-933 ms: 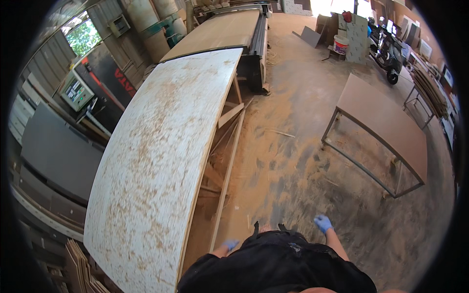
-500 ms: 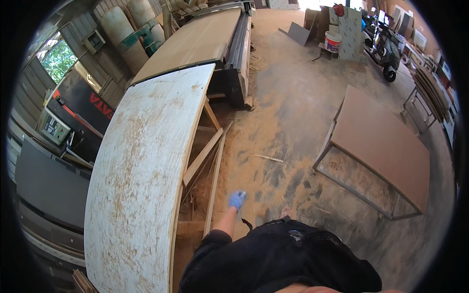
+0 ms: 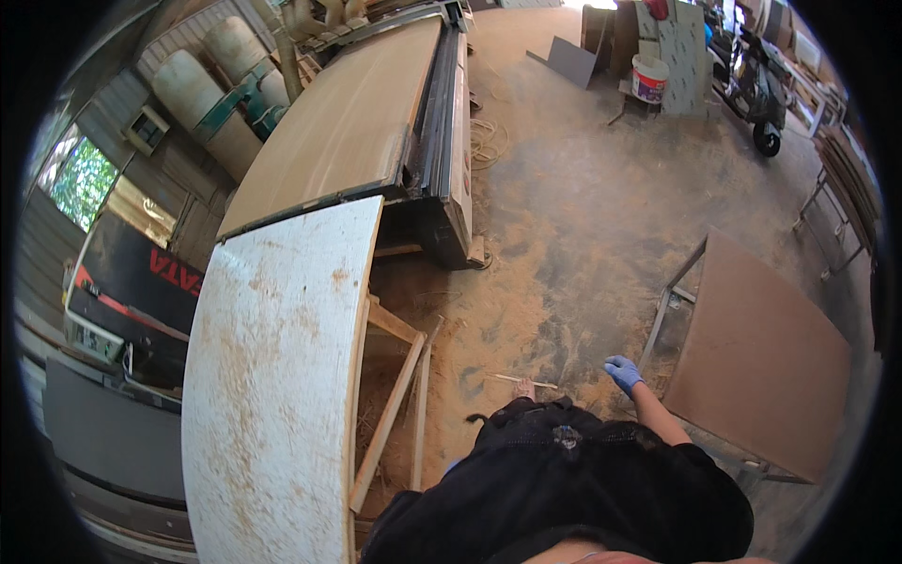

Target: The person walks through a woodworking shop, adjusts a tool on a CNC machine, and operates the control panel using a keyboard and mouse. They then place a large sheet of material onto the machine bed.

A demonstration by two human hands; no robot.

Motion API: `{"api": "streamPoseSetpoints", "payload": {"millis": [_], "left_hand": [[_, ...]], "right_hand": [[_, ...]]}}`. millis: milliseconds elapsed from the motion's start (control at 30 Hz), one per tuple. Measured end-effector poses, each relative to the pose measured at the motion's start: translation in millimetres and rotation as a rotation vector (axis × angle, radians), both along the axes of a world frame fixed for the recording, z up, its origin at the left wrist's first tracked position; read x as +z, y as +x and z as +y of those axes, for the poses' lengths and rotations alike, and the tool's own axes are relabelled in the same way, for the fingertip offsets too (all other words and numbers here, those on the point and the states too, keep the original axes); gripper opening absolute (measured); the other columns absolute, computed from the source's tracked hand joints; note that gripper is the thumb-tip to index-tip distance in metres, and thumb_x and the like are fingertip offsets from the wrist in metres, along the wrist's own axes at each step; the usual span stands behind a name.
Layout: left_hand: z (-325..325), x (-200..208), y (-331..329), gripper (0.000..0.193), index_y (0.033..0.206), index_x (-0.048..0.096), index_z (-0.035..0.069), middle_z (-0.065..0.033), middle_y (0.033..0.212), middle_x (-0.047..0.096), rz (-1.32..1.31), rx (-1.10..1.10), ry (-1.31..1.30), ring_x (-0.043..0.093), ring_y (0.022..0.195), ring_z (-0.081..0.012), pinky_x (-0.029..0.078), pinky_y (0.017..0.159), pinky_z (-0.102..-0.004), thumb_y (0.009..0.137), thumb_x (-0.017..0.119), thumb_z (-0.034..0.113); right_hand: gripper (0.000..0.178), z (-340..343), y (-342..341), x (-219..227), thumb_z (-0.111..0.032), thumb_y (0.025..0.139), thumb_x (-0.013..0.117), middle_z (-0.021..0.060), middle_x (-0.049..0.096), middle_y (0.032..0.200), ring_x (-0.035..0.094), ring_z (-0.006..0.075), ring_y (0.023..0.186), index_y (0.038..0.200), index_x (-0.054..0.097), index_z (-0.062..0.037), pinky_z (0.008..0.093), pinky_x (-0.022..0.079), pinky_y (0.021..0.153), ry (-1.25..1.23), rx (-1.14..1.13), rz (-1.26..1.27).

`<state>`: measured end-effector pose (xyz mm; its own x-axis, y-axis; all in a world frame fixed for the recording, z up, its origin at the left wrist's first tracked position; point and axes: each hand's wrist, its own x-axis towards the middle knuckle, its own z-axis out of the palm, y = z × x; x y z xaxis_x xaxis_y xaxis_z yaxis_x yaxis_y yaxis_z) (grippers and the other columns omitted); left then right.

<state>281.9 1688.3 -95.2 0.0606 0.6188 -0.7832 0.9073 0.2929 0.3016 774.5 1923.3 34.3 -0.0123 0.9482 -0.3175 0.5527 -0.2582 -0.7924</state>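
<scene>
My right hand (image 3: 622, 374), in a blue glove, swings out over the dusty floor with loosely parted fingers and nothing in it. Closest to it is the brown-topped table (image 3: 766, 352) on a metal frame, to its right; a gap separates them. Of my left hand (image 3: 453, 464) only a sliver of blue glove shows beside my dark clothing; its fingers are hidden. To my left stretches a long white board (image 3: 272, 376), strewn with wood dust and propped on a timber frame (image 3: 390, 423). A thin wooden stick (image 3: 507, 378) lies on the floor by my foot.
Ahead on the left, a large machine bed (image 3: 348, 113) carries a tan sheet and adjoins the white board. A coiled hose or cable (image 3: 487, 141) lies beside it. Farther right stand a white bucket (image 3: 649, 79), a scooter (image 3: 759, 94) and stacked boards (image 3: 848, 183).
I have moved forward, so the machine and brown table appear nearer. My left hand has dropped back almost out of sight, and my right hand has swung into view.
</scene>
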Motion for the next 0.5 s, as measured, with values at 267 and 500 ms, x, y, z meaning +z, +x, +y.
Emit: {"api": "streamPoseSetpoints", "payload": {"millis": [267, 500], "left_hand": [[473.9, 83.9, -21.3, 0.041, 0.116, 0.067, 0.006, -0.0185, 0.113, 0.069, -0.139, 0.433, 0.456, 0.065, 0.107, -0.0293, 0.05, 0.092, -0.0372, 0.093, 0.063, 0.039], [748.8, 109.5, 70.1, 0.037, 0.109, 0.068, 0.006, -0.015, 0.1, 0.071, -0.405, 0.69, 0.661, 0.066, 0.091, -0.0256, 0.051, 0.085, -0.0372, 0.091, 0.066, 0.037]], "right_hand": [[0.038, 68.3, 81.0, -70.1, -0.034, 0.085, 0.064, 0.0168, 0.072, 0.103, 0.068, 0.0308, 0.097, 0.107, 0.071, -0.0036, 0.0395, 0.052, 0.086, -0.468, -0.076, -0.167], [0.037, 258.3, 185.8, -157.5, -0.035, 0.087, 0.055, 0.0177, 0.07, 0.108, 0.067, 0.0347, 0.097, 0.105, 0.072, -0.0085, 0.0437, 0.053, 0.084, -0.545, 0.438, -0.582]]}}
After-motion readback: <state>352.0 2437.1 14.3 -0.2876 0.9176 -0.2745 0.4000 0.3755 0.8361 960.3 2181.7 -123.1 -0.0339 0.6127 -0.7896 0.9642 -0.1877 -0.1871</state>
